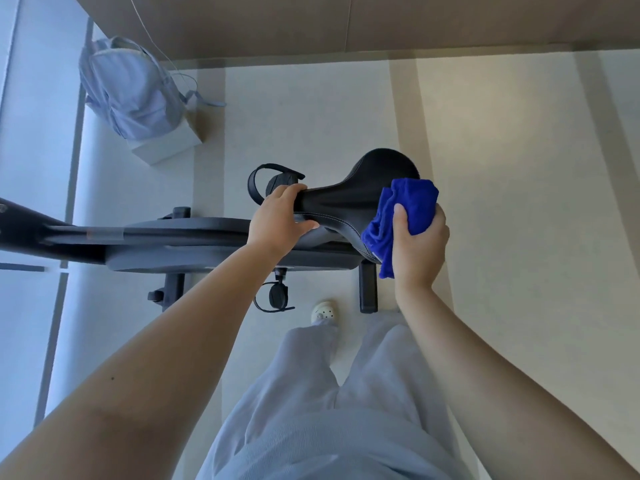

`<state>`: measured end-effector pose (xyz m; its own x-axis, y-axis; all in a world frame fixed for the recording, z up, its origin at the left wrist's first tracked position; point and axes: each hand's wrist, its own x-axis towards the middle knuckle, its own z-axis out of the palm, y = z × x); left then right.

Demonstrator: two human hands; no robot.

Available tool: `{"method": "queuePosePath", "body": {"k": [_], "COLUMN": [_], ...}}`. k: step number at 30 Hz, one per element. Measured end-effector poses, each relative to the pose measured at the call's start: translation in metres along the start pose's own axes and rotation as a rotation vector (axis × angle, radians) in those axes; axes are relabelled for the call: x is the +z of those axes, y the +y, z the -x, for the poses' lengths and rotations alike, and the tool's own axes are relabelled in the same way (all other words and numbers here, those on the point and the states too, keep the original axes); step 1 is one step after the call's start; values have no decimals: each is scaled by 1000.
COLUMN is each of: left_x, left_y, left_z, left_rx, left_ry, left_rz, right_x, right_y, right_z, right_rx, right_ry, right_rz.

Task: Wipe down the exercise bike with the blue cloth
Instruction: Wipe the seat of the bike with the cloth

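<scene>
So that the exercise bike [194, 237] would likely not wobble, the left hand [280, 216] curled round the thin front of the seat [356, 192]. To its right, the bunched blue cloth [405, 209] sat on the seat's wide back, squeezed by the right hand [420, 245], ready to rub.

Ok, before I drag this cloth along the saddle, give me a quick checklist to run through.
1. Grip on the blue cloth: ok, the right hand wraps it with fingers and thumb.
2. Cloth against the saddle: ok, it presses on the near side of the wide rear end.
3. Saddle steadied: ok, the left hand grips its nose.
4. Wiping path clear: not ok, the left hand covers the nose.
5. Cloth tidy: not ok, it is bunched and a tail hangs below the saddle edge.
6. Saddle top already clean: cannot tell.
</scene>
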<state>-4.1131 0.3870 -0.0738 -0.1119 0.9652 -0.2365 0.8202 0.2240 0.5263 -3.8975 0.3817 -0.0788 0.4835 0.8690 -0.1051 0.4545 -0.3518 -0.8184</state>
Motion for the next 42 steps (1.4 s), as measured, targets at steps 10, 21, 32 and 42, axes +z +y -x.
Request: {"method": "queuePosePath", "body": {"k": [10,21,32,42], "left_x": [-2,-1,-6,-9], "left_y": [-3,-6,-21,-21], "left_z": [-2,-1,-1,1], "left_rx": [3,44,77,-38], "left_ry": [-7,3,-93,-171], "left_rz": [13,-4,96,265], "right_x": [-45,-43,6,50], "right_y": [19,33,10,-34], "right_z": [-4,-50,21,2], "right_rx": [-391,-1111,-691,-895], "right_ry": [-439,-571,-144,-383], "right_rz": [434,660,756,1027]}}
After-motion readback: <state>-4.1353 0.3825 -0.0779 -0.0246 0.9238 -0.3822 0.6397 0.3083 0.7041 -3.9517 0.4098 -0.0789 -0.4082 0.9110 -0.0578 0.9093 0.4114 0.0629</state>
